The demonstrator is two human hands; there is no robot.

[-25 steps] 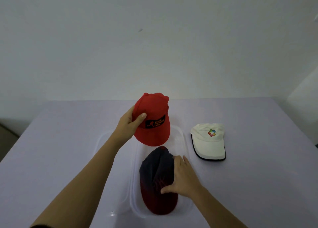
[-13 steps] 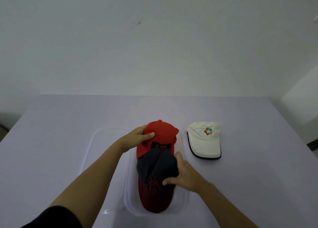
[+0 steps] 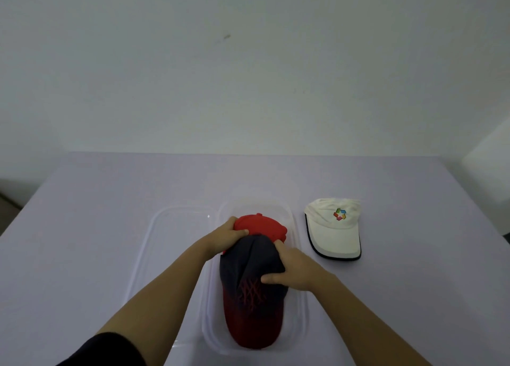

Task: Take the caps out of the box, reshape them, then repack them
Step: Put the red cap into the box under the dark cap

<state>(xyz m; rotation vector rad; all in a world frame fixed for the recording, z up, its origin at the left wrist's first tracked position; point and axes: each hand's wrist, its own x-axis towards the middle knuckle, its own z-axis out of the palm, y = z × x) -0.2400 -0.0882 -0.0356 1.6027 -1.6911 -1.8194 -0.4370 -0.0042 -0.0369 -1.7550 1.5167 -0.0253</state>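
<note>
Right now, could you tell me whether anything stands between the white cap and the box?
Nothing lies on the table between the white cap and the box. Inside, though, the red cap and dark cap take up most of it.

The pale table point(image 3: 110, 227) carries a clear box point(image 3: 300, 310), clear lid point(image 3: 171, 227) and white cap point(image 3: 334, 233).

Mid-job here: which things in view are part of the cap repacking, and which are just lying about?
In the job: red cap, gripped by the left hand; dark cap, held by the right hand, in the clear box; white cap on the table beside the box.
Lying about: clear lid left of the box.
</note>
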